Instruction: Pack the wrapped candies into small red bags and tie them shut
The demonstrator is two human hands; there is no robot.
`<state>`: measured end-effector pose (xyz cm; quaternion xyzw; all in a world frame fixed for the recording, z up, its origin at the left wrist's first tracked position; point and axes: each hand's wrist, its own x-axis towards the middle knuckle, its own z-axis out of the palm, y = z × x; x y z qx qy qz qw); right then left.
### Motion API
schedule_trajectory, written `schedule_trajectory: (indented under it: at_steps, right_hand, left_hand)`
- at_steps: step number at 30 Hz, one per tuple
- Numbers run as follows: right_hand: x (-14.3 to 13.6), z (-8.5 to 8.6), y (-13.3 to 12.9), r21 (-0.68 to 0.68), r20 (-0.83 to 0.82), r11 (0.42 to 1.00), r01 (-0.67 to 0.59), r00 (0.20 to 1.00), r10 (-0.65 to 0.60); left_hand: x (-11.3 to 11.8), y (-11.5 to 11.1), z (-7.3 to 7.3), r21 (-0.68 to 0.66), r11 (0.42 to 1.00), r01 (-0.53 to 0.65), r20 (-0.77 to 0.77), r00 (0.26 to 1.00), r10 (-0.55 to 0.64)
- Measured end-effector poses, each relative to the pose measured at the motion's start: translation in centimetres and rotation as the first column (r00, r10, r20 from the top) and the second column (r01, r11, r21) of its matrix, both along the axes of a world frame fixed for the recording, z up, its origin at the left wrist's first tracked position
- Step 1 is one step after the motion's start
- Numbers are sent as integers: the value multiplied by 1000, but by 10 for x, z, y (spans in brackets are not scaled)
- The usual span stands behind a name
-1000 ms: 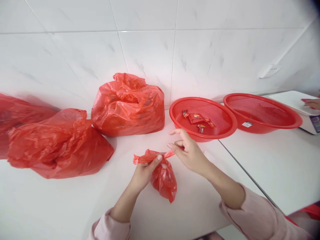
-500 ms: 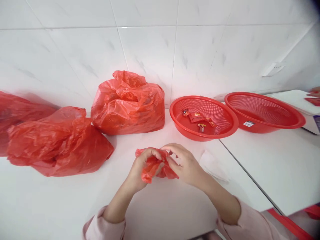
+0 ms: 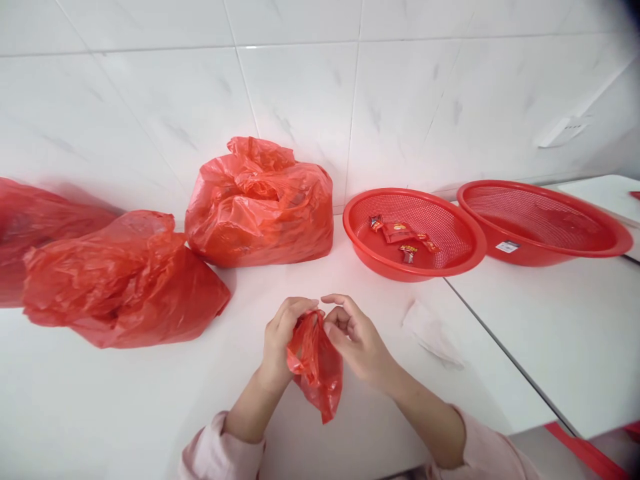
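A small crumpled red plastic bag point(image 3: 320, 370) hangs between my hands over the white table. My left hand point(image 3: 283, 333) is closed round its upper left part. On the other side, my right hand point(image 3: 360, 340) has its thumb and curled fingers at the bag's gathered top edge, the index finger stretched out above. Whether the right fingertips pinch the plastic or only touch it is hard to see. Beyond my hands stands a full, bulging red plastic bag point(image 3: 260, 217). To its right, a red perforated basket point(image 3: 415, 270) holds several small red wrapped packets point(image 3: 399, 232).
Another red basket point(image 3: 555, 250) with a white label stands at the right. More filled red bags point(image 3: 125, 280) lie at the left. A white cloth or tissue point(image 3: 433, 333) rests near the seam between the tables. The tiled wall point(image 3: 300, 100) bounds the table at the back.
The small red bag has gone from bunched up between both hands to hanging down, its lower end spread toward me. My right hand has shifted slightly. The view has moved a little left.
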<state>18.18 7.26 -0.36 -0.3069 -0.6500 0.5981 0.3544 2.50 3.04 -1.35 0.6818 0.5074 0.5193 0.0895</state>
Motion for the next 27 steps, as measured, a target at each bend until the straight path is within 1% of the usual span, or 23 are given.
schedule_trajectory:
  at_steps: [3,4,6,8,10,11,12,13,14,16,17,18,19,20,22,25,27]
  right_hand:
    - [7,7,8,-73,-24,991,-109,994,108]
    - [8,9,10,-82,-20,988,-131,991,130]
    - [11,15,13,-70,33,988,-136,990,138]
    - [12,19,13,3,131,994,-110,985,108]
    - [12,21,13,127,234,988,-87,971,55]
    - [12,21,13,207,276,975,-79,961,19]
    - [12,21,13,304,310,950,-70,950,-29]
    - [12,20,14,418,340,906,-67,936,-88]
    - [12,18,14,543,363,837,-73,919,-155]
    - [13,14,15,758,381,642,-117,878,-289]
    - [14,11,15,822,383,549,-151,859,-339]
    - [15,8,15,858,388,480,-184,844,-371]
    - [17,5,14,873,395,439,-210,834,-386]
    - [18,2,12,878,401,421,-227,829,-391]
    - [20,-6,9,872,418,424,-246,824,-381]
    - [20,-16,2,856,428,458,-238,824,-371]
    - [18,-23,-3,839,437,494,-229,824,-360]
  left_hand:
    - [-1,-1,8,-34,999,-8,0,1000,8]
    - [-2,-1,12,-47,999,-11,-3,1000,11]
    - [-5,-2,19,-84,996,-3,-15,1000,2]
    - [-8,-3,26,-157,987,38,-27,999,-43]
    - [-11,-5,31,-246,965,94,-21,995,-102]
    - [-13,-6,32,-288,950,121,-10,992,-129]
    - [-14,-6,32,-319,938,138,2,989,-145]
    - [-15,-7,31,-336,931,144,10,989,-150]
    - [-17,-7,29,-341,930,136,10,990,-141]
    - [-19,-6,24,-321,944,79,3,997,-83]
    - [-20,-5,22,-301,953,38,0,999,-40]
    - [-21,-5,21,-282,959,-5,1,1000,5]
    - [-22,-5,20,-268,962,-41,6,999,45]
    - [-23,-6,20,-261,963,-71,13,997,77]
    - [-25,-7,20,-263,958,-111,26,992,123]
    - [-25,-10,20,-294,944,-148,55,984,171]
    - [-23,-11,19,-325,931,-168,77,976,203]
